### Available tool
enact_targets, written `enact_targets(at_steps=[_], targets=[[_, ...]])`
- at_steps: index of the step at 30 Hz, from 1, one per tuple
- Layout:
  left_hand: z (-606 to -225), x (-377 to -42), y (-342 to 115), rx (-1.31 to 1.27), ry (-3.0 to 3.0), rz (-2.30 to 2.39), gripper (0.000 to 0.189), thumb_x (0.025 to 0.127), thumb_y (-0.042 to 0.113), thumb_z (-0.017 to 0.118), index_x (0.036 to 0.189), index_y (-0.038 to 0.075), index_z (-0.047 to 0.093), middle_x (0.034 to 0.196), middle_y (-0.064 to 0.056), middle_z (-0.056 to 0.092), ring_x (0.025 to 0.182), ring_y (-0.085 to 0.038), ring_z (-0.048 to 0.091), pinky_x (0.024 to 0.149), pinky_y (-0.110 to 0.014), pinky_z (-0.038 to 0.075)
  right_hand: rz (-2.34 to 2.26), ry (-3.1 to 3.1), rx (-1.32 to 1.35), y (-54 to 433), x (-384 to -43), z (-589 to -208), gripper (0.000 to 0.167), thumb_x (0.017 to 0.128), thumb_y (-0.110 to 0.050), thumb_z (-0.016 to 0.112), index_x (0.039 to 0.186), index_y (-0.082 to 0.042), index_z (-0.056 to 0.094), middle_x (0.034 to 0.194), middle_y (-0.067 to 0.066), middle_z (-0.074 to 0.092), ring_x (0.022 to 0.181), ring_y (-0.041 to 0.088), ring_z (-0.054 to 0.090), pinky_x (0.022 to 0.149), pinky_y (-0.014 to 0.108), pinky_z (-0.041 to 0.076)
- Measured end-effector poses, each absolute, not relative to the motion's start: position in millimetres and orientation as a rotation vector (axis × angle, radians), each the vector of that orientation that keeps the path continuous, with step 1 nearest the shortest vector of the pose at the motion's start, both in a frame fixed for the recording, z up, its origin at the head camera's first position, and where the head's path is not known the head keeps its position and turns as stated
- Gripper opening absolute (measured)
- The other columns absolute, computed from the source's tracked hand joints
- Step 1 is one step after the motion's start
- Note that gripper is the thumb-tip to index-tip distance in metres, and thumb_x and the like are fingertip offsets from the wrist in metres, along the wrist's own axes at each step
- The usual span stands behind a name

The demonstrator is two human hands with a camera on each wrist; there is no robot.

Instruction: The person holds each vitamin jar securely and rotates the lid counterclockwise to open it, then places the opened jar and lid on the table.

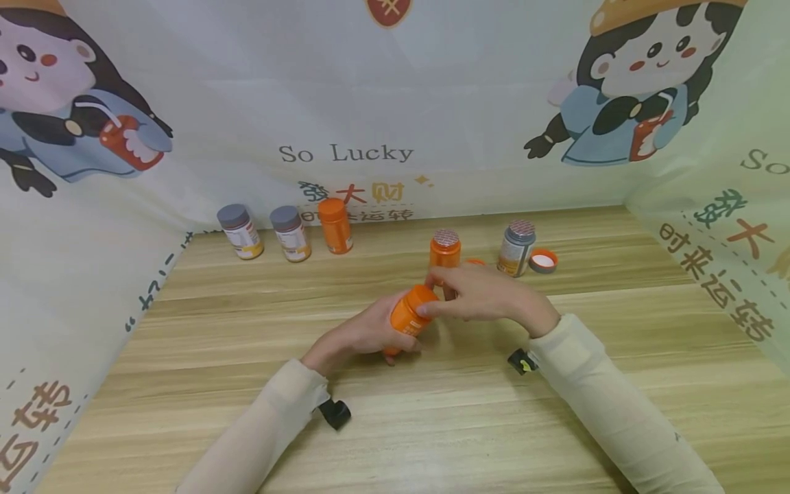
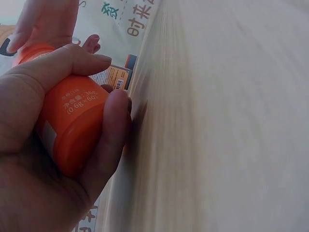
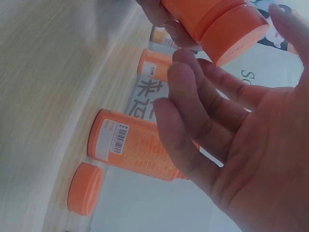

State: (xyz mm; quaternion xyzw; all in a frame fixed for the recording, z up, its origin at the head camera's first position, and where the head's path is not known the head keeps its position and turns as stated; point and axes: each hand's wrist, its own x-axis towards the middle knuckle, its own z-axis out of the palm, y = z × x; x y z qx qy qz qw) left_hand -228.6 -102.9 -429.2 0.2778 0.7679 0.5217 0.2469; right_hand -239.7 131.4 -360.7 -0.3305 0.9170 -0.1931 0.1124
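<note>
We see our left hand gripping an orange bottle over the wooden table, thumb and fingers wrapped round its body. The bottle leans, its long axis running from seven o'clock at the base to one o'clock at its cap. The cap lies at nine o'clock from our right hand, the nearer one, whose loosely bent fingers stand beside it, grasping nothing.
</note>
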Motion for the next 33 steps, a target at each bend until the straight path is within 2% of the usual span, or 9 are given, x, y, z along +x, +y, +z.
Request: enact_targets(at_steps=[11, 24, 29, 33], targets=[[-430.2, -230.1, -102.1, 0.763, 2.112, 1.402, 0.062, 0.082, 0.003, 0.078, 0.136, 0.02, 0.052, 0.101, -0.011, 0.06, 0.065, -0.02, 0.061, 0.049, -0.042, 0.06, -0.624, 2.66, -0.939, 133.2, -238.4, -360.7, 0.041, 0.098, -0.061, 0.057, 0.111, -0.022, 0.061, 0.077, -0.002, 0.065, 0.061, 0.012, 0.062, 0.057, 0.031, 0.051], [-430.2, -229.7, -103.7, 0.743, 2.109, 1.406, 0.064, 0.082, 0.003, 0.078, 0.137, 0.022, 0.051, 0.103, -0.011, 0.059, 0.069, -0.02, 0.062, 0.05, -0.039, 0.059, -0.569, 2.711, -0.96, 132.2, -237.2, -358.5, 0.042, 0.095, -0.061, 0.061, 0.113, -0.023, 0.062, 0.078, -0.005, 0.062, 0.063, 0.012, 0.057, 0.058, 0.029, 0.045], [-431.7, -230.6, -104.2, 0.747, 2.116, 1.402, 0.064, 0.082, 0.003, 0.078, 0.137, 0.021, 0.051, 0.104, -0.011, 0.059, 0.071, -0.02, 0.062, 0.05, -0.04, 0.06, -0.562, 2.713, -0.973, 132.8, -237.5, -359.3, 0.042, 0.095, -0.062, 0.061, 0.109, -0.023, 0.063, 0.076, -0.005, 0.061, 0.062, 0.011, 0.055, 0.056, 0.028, 0.043], [-431.6, -230.6, -103.7, 0.749, 2.118, 1.397, 0.064, 0.082, 0.003, 0.078, 0.137, 0.022, 0.051, 0.102, -0.011, 0.059, 0.067, -0.02, 0.061, 0.05, -0.04, 0.06, -0.573, 2.705, -0.975, 133.0, -237.7, -360.0, 0.043, 0.095, -0.061, 0.062, 0.114, -0.023, 0.062, 0.077, -0.005, 0.061, 0.063, 0.012, 0.056, 0.056, 0.028, 0.044]])
